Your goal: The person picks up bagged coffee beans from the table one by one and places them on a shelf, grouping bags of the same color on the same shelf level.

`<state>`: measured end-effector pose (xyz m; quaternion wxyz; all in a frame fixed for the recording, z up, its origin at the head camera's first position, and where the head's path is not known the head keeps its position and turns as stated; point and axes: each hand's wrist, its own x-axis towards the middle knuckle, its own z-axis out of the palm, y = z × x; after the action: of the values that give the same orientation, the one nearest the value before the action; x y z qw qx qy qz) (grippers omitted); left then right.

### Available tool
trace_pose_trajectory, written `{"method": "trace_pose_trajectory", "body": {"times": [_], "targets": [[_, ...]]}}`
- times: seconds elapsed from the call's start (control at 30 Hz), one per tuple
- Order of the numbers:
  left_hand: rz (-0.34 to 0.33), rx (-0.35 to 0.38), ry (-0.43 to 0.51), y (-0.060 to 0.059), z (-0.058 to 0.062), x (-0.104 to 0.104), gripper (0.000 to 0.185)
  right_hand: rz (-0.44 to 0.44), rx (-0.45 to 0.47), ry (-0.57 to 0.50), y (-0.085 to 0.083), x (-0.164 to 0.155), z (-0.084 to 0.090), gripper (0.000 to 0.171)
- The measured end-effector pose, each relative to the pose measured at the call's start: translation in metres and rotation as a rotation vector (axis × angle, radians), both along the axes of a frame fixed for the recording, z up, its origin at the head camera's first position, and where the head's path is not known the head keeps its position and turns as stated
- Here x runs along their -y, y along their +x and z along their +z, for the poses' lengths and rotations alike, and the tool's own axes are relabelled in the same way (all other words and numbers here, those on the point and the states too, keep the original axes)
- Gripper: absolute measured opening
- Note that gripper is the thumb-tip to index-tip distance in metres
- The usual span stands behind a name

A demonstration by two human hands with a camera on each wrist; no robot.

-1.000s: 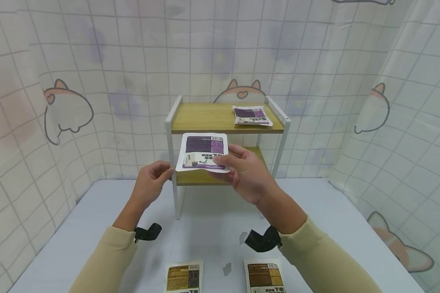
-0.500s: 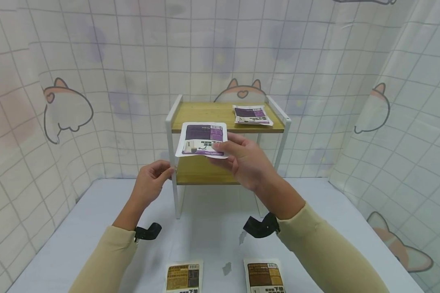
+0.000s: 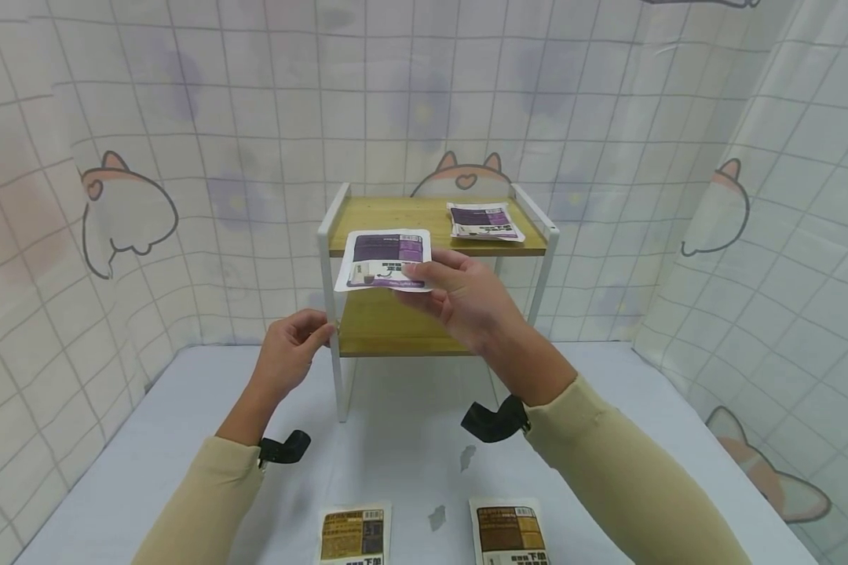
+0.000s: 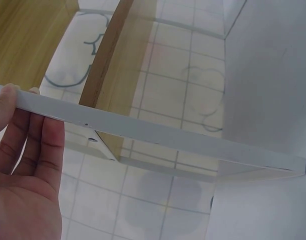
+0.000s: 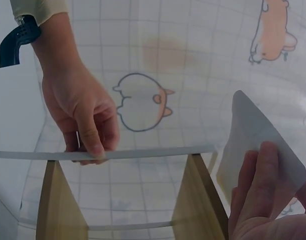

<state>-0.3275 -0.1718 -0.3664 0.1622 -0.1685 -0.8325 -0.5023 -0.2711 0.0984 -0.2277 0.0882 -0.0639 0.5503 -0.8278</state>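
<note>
Now higher: purple packet [image 3: 385, 260]

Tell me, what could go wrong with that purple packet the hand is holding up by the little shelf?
The right hand only pinches the purple packet by its near edge, so it might slip and drop. It could also bump the top shelf edge going in, or slide onto the other purple packet already there. The left hand grips the white shelf post, which should help stop wobbling.
</note>
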Motion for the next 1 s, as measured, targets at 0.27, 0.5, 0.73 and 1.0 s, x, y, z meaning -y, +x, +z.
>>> {"method": "trace_pose_trajectory", "body": {"times": [0.27, 0.5, 0.73, 1.0], "targets": [[0.009, 0.000, -0.006, 0.000, 0.000, 0.000, 0.023, -0.022, 0.010, -0.005, -0.007, 0.003, 0.001, 0.039], [0.007, 0.012, 0.004, -0.003, -0.003, 0.002, 0.025, -0.033, 0.002, -0.012, -0.011, 0.006, 0.004, 0.041], [-0.002, 0.019, 0.010, -0.005, -0.005, 0.003, 0.027, -0.045, -0.007, -0.010, -0.015, 0.009, 0.007, 0.038], [0.002, 0.021, 0.010, -0.004, -0.005, 0.002, 0.026, -0.064, -0.030, -0.016, -0.019, 0.011, 0.007, 0.041]]}}
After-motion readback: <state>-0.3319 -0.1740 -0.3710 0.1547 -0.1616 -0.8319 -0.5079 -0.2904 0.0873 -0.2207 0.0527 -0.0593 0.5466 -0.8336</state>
